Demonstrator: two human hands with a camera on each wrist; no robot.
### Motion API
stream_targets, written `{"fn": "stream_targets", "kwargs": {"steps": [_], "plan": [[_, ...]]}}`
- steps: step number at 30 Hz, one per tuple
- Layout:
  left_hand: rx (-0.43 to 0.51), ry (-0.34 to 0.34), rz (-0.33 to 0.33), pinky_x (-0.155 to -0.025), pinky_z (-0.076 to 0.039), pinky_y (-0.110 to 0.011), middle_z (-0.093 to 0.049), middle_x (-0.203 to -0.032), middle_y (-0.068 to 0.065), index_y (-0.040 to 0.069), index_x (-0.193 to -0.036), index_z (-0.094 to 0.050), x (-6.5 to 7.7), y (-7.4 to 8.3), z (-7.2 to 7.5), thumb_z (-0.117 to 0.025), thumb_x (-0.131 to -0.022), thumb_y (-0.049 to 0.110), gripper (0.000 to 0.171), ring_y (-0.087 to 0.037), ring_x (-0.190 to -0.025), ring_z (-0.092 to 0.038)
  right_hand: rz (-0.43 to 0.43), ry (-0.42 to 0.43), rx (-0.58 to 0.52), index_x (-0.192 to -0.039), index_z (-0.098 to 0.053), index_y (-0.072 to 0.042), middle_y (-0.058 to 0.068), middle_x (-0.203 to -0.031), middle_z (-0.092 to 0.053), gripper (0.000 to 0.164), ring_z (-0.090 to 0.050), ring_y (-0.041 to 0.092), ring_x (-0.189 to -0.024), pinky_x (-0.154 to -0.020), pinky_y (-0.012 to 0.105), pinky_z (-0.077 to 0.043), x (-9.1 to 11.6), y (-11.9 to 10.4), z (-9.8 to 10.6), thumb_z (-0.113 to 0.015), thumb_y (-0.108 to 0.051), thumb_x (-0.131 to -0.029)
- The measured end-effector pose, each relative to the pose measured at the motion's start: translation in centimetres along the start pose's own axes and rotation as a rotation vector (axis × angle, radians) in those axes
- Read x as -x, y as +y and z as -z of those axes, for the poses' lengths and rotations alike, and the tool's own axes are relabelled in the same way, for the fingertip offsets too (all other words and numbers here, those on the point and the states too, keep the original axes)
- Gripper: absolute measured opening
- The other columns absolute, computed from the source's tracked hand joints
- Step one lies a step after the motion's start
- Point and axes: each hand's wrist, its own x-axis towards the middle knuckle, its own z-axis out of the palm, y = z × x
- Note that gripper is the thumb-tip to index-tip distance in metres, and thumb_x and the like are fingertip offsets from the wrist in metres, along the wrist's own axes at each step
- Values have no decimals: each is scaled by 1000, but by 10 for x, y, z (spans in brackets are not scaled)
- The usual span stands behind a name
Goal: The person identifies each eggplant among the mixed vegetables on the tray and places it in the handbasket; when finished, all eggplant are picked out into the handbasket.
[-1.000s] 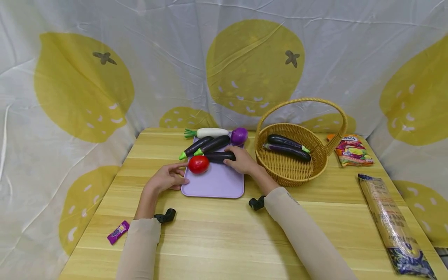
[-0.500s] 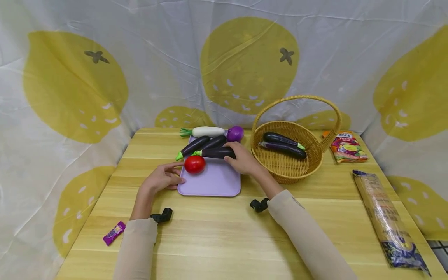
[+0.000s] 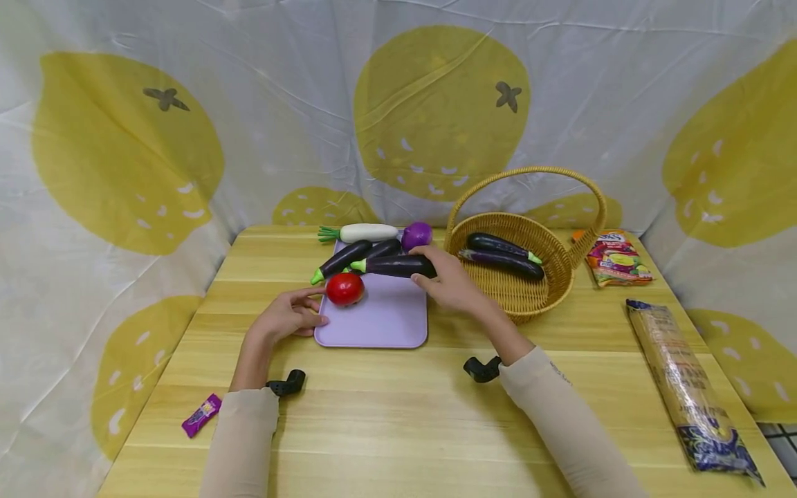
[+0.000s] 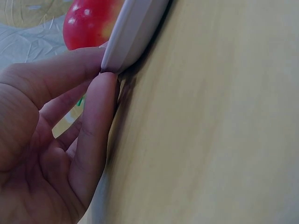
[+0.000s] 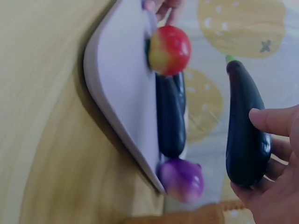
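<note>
My right hand [image 3: 453,277] grips a dark eggplant [image 3: 395,265] by its blunt end. The eggplant [image 5: 245,126] is held up off the tray in the right wrist view, thumb on one side and fingers on the other. At the left edge of the lilac tray [image 3: 373,321], my left hand [image 3: 283,319] pinches the rim [image 4: 126,39] between thumb and forefinger. Close to those fingers a red tomato [image 3: 345,289] lies on the tray. Behind it are two more eggplants [image 3: 342,261], a white radish [image 3: 369,233] and a round purple vegetable [image 3: 417,236].
Right of the tray stands a wicker basket [image 3: 498,289] with a tall handle, holding two eggplants [image 3: 501,265]. Farther right lie a colourful snack bag [image 3: 618,259] and a long clear-and-blue packet [image 3: 688,387]. A small purple packet [image 3: 202,415] lies at the left.
My right hand has lifted the eggplant off the tray and moved it a little right, toward the basket. My left hand stays at the tray's edge. The head view has shifted slightly.
</note>
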Motion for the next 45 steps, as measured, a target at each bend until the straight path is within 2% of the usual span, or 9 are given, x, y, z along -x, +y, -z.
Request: {"fn": "stream_targets", "kwargs": {"steps": [4,8,15,23,27,34,40,45], "plan": [[4,7,2,-72,-63,-29,-56,-121,-14,20,-150,-53,-1,-1,0,-85,-85,13,72,-17,-85,-65,22,24,6,-145,-53,-9,12,-151,-53,45,-45,31,-145,-122,50,-34,11,5,14,-63,-22,-103],[5,9,0,-72,-63,-30,-56,-120,-13,21,-149,-54,-2,-2,0,-85,-85,13,72,-18,-85,-65,35,47,12,-144,-54,-11,11,-146,-56,45,-49,31,-140,-118,52,-39,24,11,28,-64,-24,-103],[1,14,-3,-72,-63,-29,-56,-118,-13,20,-149,-54,-2,-2,0,-85,-85,13,72,-17,-85,-65,5,50,8,-147,-51,-17,8,-147,-55,47,-52,30,-135,-113,54,-43,45,21,52,-64,-29,-104],[-1,-3,-5,-72,-63,-28,-55,-121,-15,18,-152,-52,0,1,0,-85,-86,14,74,-16,-84,-64,-21,58,6,-149,-49,-16,14,-153,-49,49,-52,37,-134,-109,58,-44,65,37,74,-63,-30,-104],[7,-4,-5,-71,-63,-28,-55,-122,-15,18,-152,-51,2,3,0,-84,-87,13,74,-15,-84,-64,-48,73,4,-150,-48,-16,16,-153,-48,49,-52,40,-133,-107,60,-45,73,44,82,-62,-30,-105],[4,-5,-16,-71,-63,-29,-55,-121,-15,18,-153,-50,2,1,0,-84,-87,14,75,-15,-84,-64,-95,105,7,-149,-48,-16,19,-147,-51,49,-57,40,-121,-97,57,-49,85,63,95,-62,-30,-104],[-2,-2,-16,-72,-63,-28,-55,-123,-16,17,-153,-50,3,3,-1,-84,-87,14,74,-15,-84,-64,-190,98,-47,-150,-47,-17,21,-149,-49,53,-52,42,-129,-104,62,-44,92,85,106,-61,-38,-104],[-3,3,-15,-72,-63,-28,-55,-124,-17,17,-153,-50,3,2,-1,-83,-88,14,74,-16,-84,-64,-251,73,-64,-151,-45,-13,24,-151,-47,54,-48,45,-134,-107,65,-40,92,99,109,-60,-37,-105]]}}
